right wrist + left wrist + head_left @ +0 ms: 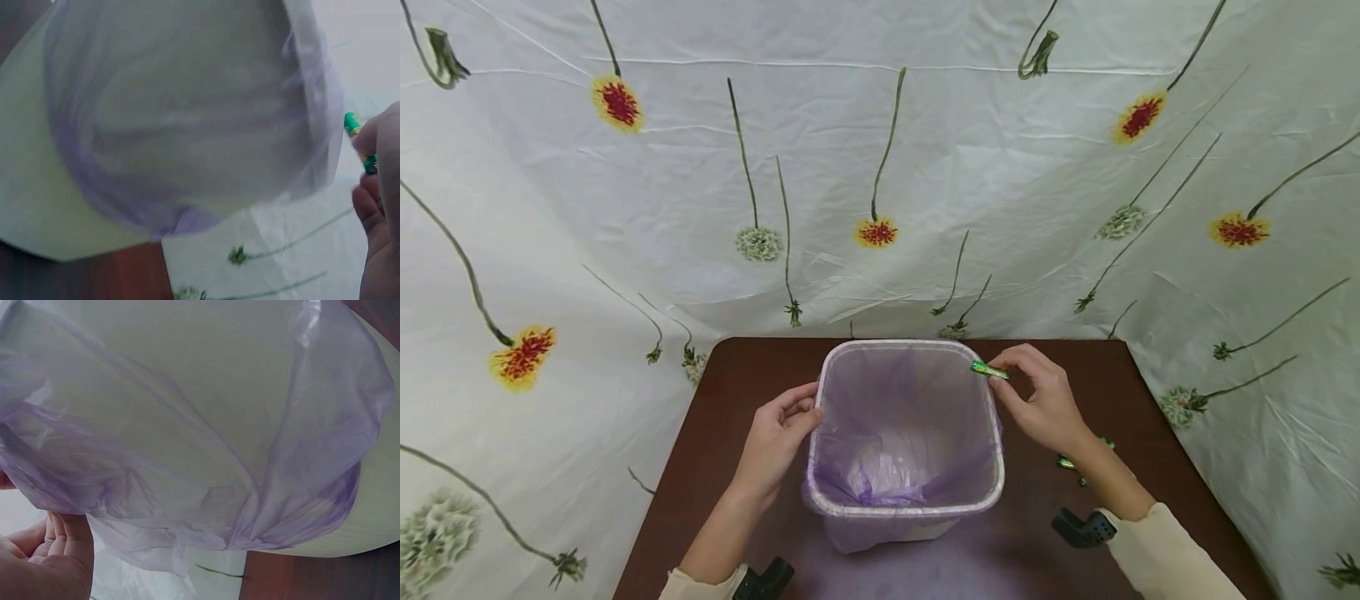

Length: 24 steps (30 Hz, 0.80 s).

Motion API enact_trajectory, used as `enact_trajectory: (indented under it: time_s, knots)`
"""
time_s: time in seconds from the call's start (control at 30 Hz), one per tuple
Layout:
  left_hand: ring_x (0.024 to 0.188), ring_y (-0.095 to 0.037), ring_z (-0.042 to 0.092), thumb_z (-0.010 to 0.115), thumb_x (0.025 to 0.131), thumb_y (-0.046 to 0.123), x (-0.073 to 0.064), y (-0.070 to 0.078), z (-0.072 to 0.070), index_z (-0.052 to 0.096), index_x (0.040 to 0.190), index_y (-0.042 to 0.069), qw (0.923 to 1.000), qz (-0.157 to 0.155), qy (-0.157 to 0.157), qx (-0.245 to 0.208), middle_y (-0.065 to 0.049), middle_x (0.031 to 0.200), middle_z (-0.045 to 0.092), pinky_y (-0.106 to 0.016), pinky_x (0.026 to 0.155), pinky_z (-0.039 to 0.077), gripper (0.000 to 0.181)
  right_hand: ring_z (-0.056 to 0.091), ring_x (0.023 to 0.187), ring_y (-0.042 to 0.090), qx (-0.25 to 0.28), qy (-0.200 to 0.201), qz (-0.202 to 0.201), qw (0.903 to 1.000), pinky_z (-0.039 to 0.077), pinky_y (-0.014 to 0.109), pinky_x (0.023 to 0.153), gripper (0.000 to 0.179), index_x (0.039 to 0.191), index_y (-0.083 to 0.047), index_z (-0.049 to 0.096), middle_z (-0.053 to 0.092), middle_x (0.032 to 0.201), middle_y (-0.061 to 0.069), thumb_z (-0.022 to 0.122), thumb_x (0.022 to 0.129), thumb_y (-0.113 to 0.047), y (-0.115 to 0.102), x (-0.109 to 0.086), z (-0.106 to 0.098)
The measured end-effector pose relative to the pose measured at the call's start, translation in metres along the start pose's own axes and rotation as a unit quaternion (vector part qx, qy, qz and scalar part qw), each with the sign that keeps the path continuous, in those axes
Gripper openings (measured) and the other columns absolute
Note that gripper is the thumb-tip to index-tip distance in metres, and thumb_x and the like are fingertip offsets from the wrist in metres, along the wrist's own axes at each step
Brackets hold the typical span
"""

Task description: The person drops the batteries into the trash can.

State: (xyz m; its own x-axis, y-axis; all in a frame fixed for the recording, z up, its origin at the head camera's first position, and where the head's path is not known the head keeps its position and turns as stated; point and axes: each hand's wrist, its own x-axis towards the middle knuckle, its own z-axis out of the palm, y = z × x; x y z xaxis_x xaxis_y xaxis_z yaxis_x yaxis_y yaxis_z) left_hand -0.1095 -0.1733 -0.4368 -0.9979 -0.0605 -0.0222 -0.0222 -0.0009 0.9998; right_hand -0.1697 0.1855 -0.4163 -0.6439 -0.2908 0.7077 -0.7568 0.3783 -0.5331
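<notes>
While the left hand (780,433) pinches the bin (917,510) near the far edge of the worktop (752,367), the right hand (1047,402) clamps a green battery (982,368) between fingertips. Free end juts binward.

No text, label, brand, number or sign can be read in any of the views.
</notes>
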Motion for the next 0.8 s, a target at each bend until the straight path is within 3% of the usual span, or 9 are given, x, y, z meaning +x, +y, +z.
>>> enact_trajectory:
  time_s: [0.17, 0.37, 0.6, 0.8]
  knots:
    - [0.097, -0.016, 0.061, 0.065, 0.095, -0.001, 0.001, 0.001, -0.001, 0.061, 0.135, -0.007, 1.0000, -0.005, -0.006, 0.002, -0.011, 0.102, 0.062, -0.025, 0.086, 0.050, 0.040, 0.063, 0.090, 0.020, 0.016, -0.032, -0.003, 0.9993, 0.046, 0.022, 0.082, 0.030, 0.103, -0.004, 0.072, 0.068, 0.102, 0.006, 0.078, 0.080, 0.014, 0.001, 0.006, 0.011]
    - [0.098, -0.017, 0.061, 0.065, 0.096, -0.002, 0.000, 0.001, -0.003, 0.061, 0.136, -0.007, 0.9999, -0.013, -0.010, -0.002, -0.011, 0.103, 0.061, -0.025, 0.086, 0.050, 0.040, 0.059, 0.082, 0.020, 0.042, -0.066, -0.022, 0.9967, 0.046, 0.027, 0.067, 0.029, 0.104, -0.008, 0.072, 0.068, 0.104, 0.007, 0.078, 0.082, 0.010, -0.008, 0.016, 0.025]
    - [0.098, -0.018, 0.061, 0.065, 0.095, 0.000, 0.000, 0.001, -0.004, 0.061, 0.135, -0.005, 0.9998, -0.014, -0.016, -0.005, -0.011, 0.102, 0.061, -0.025, 0.086, 0.050, 0.040, 0.060, 0.089, 0.016, 0.050, -0.114, -0.026, 0.9919, 0.050, 0.032, 0.077, 0.027, 0.103, -0.012, 0.072, 0.065, 0.101, -0.002, 0.076, 0.085, 0.008, -0.013, 0.026, 0.037]
    - [0.101, -0.019, 0.060, 0.065, 0.096, 0.000, 0.000, 0.000, -0.004, 0.062, 0.135, -0.005, 0.9997, -0.015, -0.015, -0.008, -0.012, 0.104, 0.062, -0.026, 0.088, 0.049, 0.040, 0.063, 0.092, 0.025, 0.020, -0.100, -0.039, 0.9940, 0.051, 0.034, 0.081, 0.024, 0.109, -0.006, 0.074, 0.067, 0.108, 0.003, 0.077, 0.087, -0.001, -0.012, 0.034, 0.042]
